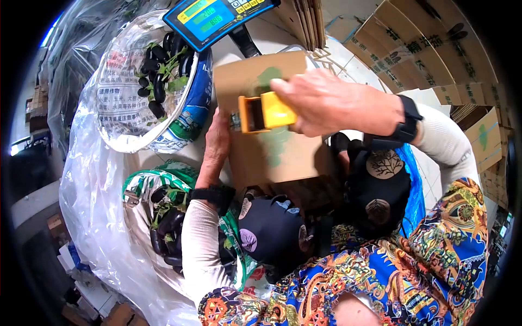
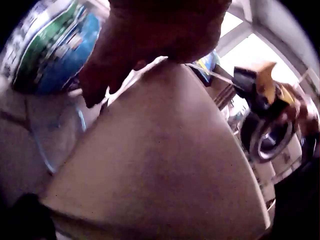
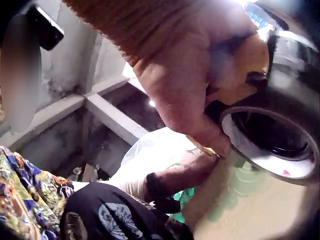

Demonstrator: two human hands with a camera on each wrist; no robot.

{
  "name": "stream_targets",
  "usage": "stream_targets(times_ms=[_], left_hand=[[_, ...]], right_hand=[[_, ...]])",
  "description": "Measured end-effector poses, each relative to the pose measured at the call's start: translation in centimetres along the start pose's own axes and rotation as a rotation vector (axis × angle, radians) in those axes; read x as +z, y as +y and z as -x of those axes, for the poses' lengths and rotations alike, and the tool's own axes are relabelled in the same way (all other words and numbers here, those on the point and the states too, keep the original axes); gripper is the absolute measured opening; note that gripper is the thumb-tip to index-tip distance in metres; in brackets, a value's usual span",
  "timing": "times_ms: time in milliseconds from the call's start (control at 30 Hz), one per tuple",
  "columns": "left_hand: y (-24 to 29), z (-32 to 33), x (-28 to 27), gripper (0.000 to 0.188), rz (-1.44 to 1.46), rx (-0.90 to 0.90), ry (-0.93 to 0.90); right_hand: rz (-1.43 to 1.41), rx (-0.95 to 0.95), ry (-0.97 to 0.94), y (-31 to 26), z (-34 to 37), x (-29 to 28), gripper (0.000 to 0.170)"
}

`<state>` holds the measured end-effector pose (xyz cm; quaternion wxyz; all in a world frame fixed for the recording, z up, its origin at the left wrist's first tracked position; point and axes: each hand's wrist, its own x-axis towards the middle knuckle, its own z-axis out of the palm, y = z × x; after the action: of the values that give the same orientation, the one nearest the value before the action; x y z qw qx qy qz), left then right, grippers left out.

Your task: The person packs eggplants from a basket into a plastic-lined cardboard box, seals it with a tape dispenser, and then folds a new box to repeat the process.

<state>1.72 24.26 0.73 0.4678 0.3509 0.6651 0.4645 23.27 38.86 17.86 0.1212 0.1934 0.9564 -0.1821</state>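
Note:
A cardboard box [image 1: 293, 157] with green print stands at the person's knees. The left hand [image 1: 217, 136] lies along its left side, and in the left wrist view this hand [image 2: 160, 30] is at the top edge of the cardboard [image 2: 155, 150]. Above the box, the right hand [image 1: 326, 103] grips a yellow tape dispenser [image 1: 280, 110]. The right wrist view shows the right hand [image 3: 175, 75] curled round the dispenser's yellow part [image 3: 245, 65], with a large roll of tape [image 3: 270, 142] beside the fingers. Whether the tape touches the box cannot be told.
A lined basket [image 1: 117, 70] of eggplants stands at the upper left, below a digital scale display [image 1: 209, 19]. An open bag of eggplants [image 1: 168, 223] is by the left forearm. Flattened cartons [image 1: 418, 43] lie at the upper right, and clear plastic sheeting [image 1: 87, 206] covers the left side.

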Motion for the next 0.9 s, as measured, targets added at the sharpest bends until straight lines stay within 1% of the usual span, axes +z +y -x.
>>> stream_targets(times_ms=[67,100,133,200,267,300,400,533,600,700,800,833,900], left_hand=[[-1.4,-0.3,0.3,0.063,0.289,-0.088,-0.057],[0.3,0.1,0.3,0.068,0.297,-0.199,-0.077],[-0.2,0.2,0.3,0.068,0.25,-0.181,-0.078],[-0.7,-0.2,-0.2,0.068,0.139,-0.139,-0.076],[-0.7,-0.1,-0.3,0.068,0.131,-0.12,-0.056],[-0.7,0.0,-0.1,0.068,0.132,-0.111,-0.045],[-0.3,0.1,-0.1,0.068,0.158,-0.112,-0.067],[-1.4,-0.2,-0.6,0.066,0.113,-0.112,-0.037],[-2.0,-0.4,-0.8,0.064,0.089,-0.094,-0.019],[-1.3,-0.1,-0.9,0.064,0.043,-0.089,-0.05],[-1.0,0.0,-0.8,0.064,0.093,-0.138,-0.047],[-0.9,0.1,-0.8,0.063,0.073,-0.119,-0.038],[-0.7,0.3,-0.7,0.063,0.038,-0.084,-0.018]], right_hand=[[0.015,-0.039,0.099,2.5,2.7,0.7,0.044],[-0.003,-0.035,0.056,4.0,3.5,1.3,0.046],[0.0,-0.017,0.054,4.1,4.5,0.9,0.042],[-0.018,-0.072,0.159,5.3,6.0,1.5,0.039],[0.006,-0.055,0.173,6.0,6.9,1.6,0.039],[0.02,-0.047,0.176,6.4,7.4,1.6,0.039],[0.007,0.027,0.107,7.4,8.8,2.1,0.044],[-0.068,0.057,0.129,8.7,10.2,3.6,0.047],[-0.045,0.063,0.127,9.2,10.3,3.9,0.048],[-0.081,0.062,0.11,9.8,10.2,4.4,0.048],[-0.101,0.078,0.114,11.5,10.0,5.8,0.048],[-0.101,0.084,0.12,12.2,9.9,6.6,0.048],[-0.201,0.073,0.141,13.0,10.0,7.6,0.047]])
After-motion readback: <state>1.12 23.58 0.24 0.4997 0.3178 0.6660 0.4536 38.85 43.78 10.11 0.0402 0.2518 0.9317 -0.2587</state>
